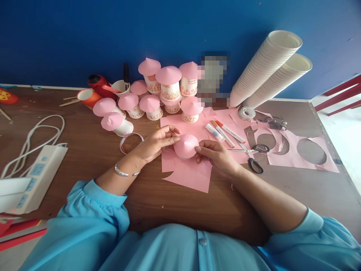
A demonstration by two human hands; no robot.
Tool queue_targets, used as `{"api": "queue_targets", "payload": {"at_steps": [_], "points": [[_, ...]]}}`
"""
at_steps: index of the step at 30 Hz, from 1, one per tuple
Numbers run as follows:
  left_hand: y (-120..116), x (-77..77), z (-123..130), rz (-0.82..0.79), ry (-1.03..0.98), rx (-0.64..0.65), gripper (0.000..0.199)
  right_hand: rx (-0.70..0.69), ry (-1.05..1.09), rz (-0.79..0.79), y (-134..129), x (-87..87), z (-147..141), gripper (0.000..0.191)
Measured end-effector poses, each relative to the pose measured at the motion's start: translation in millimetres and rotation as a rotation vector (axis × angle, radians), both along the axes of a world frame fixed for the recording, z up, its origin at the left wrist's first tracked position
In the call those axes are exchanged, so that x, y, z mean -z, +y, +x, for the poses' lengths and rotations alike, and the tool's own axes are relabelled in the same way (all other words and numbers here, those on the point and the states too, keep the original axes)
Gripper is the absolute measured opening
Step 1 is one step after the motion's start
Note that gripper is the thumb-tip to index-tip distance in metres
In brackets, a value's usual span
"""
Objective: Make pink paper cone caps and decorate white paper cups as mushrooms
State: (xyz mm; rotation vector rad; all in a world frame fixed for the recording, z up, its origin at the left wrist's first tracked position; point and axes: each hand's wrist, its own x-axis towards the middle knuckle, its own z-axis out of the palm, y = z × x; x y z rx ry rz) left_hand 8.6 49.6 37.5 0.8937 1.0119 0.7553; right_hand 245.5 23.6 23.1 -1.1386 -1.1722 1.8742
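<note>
A pink paper cone is held point-up over the pink sheets at the middle of the table. The thumb and fingers of my left hand close on its left edge. On its right edge, my right hand pinches the rim between thumb and curled fingers. A thin pale edge shows under the cone; what is beneath is hidden. Beyond my hands stand several paper cups with pink cone roofs and drawn flowers. Pink paper sheets lie under and around my hands.
To the right are scissors, a glue stick, markers, a tape roll and cut pink scraps. Tall stacks of white cups lean on the blue wall. A power strip lies left, near a tape ring.
</note>
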Motion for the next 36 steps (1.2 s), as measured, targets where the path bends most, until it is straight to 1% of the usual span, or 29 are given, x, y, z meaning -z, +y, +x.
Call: {"api": "queue_targets", "payload": {"at_steps": [5,12,17,24,30,36], "points": [[-0.3,0.7,0.5,-0.017,-0.004,-0.011,0.042,0.002,0.012,-0.007,0.4,-0.6,-0.3,0.045],[-0.5,-0.3,0.6,-0.034,0.006,-0.004,0.040,0.005,0.003,0.002,0.1,0.4,0.1,0.045],[-0.2,-0.7,0.6,-0.011,0.014,-0.003,0.037,0.012,0.005,-0.014,0.2,0.4,-0.7,0.044],[-1.2,-2.3,1.8,-0.027,0.005,0.000,0.039,0.020,0.015,-0.031,0.5,-1.3,-0.6,0.043],[-1.2,-2.3,1.5,-0.023,0.013,0.016,0.038,0.055,0.019,-0.022,0.4,5.2,1.5,0.051],[-0.4,1.1,1.5,-0.034,0.013,0.028,0.047,0.102,-0.012,0.001,3.9,6.3,-1.2,0.051]]}}
